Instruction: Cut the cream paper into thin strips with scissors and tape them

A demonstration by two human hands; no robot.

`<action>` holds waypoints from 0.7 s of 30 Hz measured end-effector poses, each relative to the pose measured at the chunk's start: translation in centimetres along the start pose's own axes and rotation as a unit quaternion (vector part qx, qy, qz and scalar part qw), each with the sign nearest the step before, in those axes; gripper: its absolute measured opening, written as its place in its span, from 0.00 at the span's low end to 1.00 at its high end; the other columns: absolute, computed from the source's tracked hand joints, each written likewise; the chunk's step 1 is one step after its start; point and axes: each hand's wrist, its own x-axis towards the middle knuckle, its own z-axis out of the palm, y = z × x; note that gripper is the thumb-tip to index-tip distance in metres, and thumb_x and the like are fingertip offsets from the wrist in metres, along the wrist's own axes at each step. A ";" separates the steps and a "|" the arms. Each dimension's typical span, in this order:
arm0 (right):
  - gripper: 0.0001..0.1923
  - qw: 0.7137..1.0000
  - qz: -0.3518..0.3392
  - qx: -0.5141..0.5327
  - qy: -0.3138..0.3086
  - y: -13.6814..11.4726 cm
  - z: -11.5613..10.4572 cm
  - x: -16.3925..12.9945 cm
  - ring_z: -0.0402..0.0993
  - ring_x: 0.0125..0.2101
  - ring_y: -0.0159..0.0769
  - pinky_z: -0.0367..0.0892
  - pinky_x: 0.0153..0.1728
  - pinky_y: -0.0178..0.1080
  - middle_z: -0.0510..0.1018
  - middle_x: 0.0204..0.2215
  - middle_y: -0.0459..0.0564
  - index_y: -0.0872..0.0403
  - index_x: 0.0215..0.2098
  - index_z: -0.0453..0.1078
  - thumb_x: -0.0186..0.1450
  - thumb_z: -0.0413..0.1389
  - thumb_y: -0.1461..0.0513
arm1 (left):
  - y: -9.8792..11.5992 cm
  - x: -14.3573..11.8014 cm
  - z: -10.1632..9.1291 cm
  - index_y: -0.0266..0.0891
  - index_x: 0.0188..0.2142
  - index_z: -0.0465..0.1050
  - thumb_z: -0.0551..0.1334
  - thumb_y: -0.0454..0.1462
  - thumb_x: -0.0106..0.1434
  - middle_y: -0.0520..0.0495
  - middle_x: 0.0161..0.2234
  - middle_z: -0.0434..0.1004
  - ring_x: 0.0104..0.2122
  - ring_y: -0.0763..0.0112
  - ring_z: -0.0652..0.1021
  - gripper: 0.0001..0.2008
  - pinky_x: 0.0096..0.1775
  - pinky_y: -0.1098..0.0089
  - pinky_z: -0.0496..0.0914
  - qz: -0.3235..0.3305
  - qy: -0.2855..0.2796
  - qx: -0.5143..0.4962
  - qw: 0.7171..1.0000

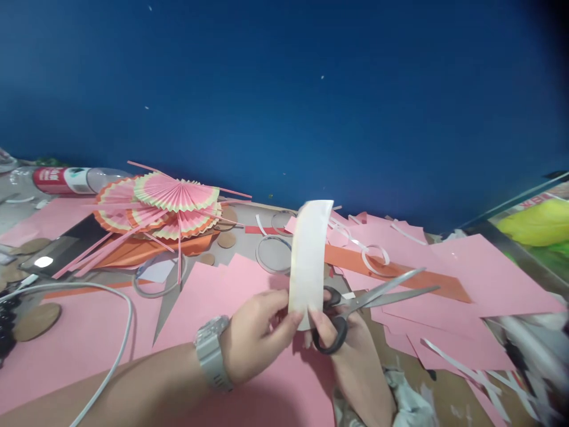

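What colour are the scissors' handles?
Black, seen in the head view: the scissors sit in the right hand.

White paper strip [310,261], black-handled scissors [355,308]

The tabletop [249,237] is crowded. Paper fans [164,204] and a bottle [66,179] block the far left. A white cable [120,308] crosses the near left. Pink sheets [466,267] lie flat on the right (easy to pass over). High up by the blue wall [311,89], the way is open.
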 end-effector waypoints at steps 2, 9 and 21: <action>0.11 1.000 0.012 0.015 -0.017 -0.2 0.1 -0.2 0.67 0.21 0.32 0.66 0.24 0.33 0.70 0.20 0.43 0.52 0.32 0.65 0.62 0.55 0.53 | -0.3 0.0 0.0 0.36 0.36 0.71 0.50 0.41 0.67 0.48 0.25 0.72 0.22 0.74 0.69 0.14 0.27 0.72 0.66 -0.014 -0.015 0.017 1.000; 0.25 0.940 0.063 0.194 -0.274 -0.5 -0.6 -0.1 0.69 0.18 0.30 0.64 0.19 0.34 0.70 0.29 0.49 0.55 0.42 0.63 0.65 0.42 0.43 | -0.9 0.8 -0.9 0.39 0.31 0.62 0.50 0.43 0.67 0.57 0.19 0.61 0.18 0.79 0.64 0.13 0.21 0.77 0.62 -0.018 0.198 -0.048 0.979; 0.28 0.907 0.084 0.139 -0.388 -0.4 -1.0 0.4 0.63 0.17 0.26 0.60 0.19 0.33 0.68 0.28 0.49 0.57 0.42 0.64 0.61 0.48 0.42 | -0.3 0.2 -0.6 0.38 0.32 0.65 0.50 0.42 0.67 0.55 0.22 0.61 0.21 0.77 0.64 0.12 0.24 0.77 0.62 0.015 0.140 0.003 0.990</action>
